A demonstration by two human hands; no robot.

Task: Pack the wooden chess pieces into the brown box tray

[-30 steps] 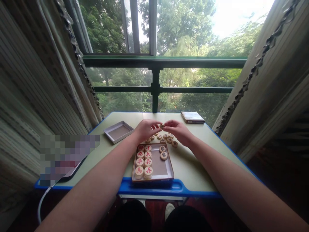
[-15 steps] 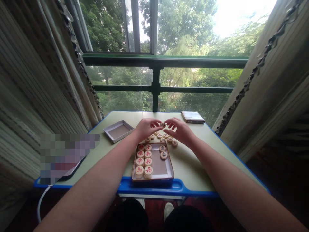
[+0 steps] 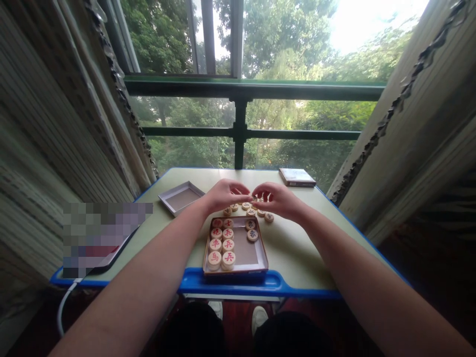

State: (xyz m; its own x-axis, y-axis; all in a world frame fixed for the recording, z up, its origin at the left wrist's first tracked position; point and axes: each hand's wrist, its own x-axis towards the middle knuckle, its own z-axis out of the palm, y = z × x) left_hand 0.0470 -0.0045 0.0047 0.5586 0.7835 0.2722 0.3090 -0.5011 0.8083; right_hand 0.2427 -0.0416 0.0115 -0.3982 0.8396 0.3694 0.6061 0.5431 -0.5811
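A shallow brown box (image 3: pixel 245 253) lies near the table's front edge. It holds several round wooden chess pieces (image 3: pixel 222 245), red-marked ones in two columns on its left and two dark-marked ones (image 3: pixel 252 230) at its top. More loose pieces (image 3: pixel 260 213) lie on the table just beyond the box. My left hand (image 3: pixel 222 194) and my right hand (image 3: pixel 278 199) hover over those loose pieces, fingertips nearly touching each other. Both hands have fingers curled in a pinch; what they hold between them is too small to make out.
An empty box lid (image 3: pixel 180 197) lies at the left of the pale green table (image 3: pixel 293 253) with its blue rim. A small flat book-like box (image 3: pixel 296 177) sits at the far right. A tablet with a white cable (image 3: pixel 111 254) lies at the left edge. Window bars stand behind.
Both hands have stayed over the loose pieces. A piece that showed between the fingertips half a second ago is now hidden by them. The camera tilted down slightly.
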